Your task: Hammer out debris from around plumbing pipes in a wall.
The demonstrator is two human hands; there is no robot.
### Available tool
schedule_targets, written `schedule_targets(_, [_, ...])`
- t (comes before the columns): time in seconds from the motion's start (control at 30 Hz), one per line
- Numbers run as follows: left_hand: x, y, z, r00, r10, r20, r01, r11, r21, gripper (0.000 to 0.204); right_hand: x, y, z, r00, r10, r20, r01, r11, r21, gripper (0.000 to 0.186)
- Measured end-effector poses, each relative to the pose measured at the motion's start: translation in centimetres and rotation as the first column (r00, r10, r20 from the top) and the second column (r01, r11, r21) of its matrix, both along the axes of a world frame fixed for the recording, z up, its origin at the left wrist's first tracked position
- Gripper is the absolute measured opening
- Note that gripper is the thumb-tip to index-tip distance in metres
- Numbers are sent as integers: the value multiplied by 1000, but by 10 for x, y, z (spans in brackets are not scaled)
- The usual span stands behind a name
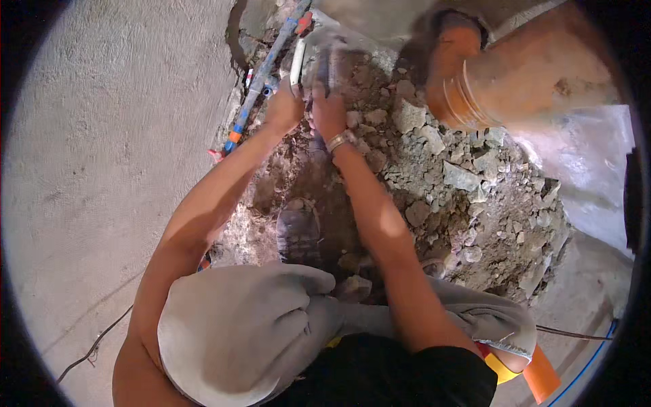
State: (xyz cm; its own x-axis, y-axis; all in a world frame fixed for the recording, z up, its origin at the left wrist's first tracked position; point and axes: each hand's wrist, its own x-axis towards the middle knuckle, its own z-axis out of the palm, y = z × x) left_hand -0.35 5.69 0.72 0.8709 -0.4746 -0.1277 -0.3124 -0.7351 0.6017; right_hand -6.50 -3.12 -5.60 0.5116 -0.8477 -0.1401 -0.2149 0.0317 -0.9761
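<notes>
My left hand point(285, 108) is closed around the lower end of a short white tube-like piece point(297, 61), which points up and away from me. Close beside it, my right hand point(329, 112) has its fingers curled; a dark, motion-smeared shape point(327, 68) extends beyond them, and its kind cannot be made out. Both hands are low over a dug-out strip of broken soil. Just left of them runs a thin blue pipe point(254, 91) with an orange band, lying along the trench edge. A red valve-like handle point(304, 22) sits near the pipe's far end.
Rubble point(461, 176) and loose soil are heaped on the right. Beyond the heap lies a wide orange pipe point(454, 95) beside a pale sheet point(576, 176). Rough concrete point(115, 136) spans the left, with a dark cable point(91, 349) across it. My shoe point(298, 230) stands in the trench.
</notes>
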Motion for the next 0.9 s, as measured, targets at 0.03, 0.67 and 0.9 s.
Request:
schedule_targets(0.03, [5,9,-5,1000,11,6,-11,1000,12,36,-1,-1,15,986,165,27,-167,980,105,53])
schedule_targets(0.67, [3,-1,31,997,64,-40,-60,995,84,31,-58,-41,73,985,160,66,-172,914,367,62])
schedule_targets(0.9, [-13,-10,61,999,-17,39,12,990,138,32,-85,-48,65,976,192,107,-220,844,489,41])
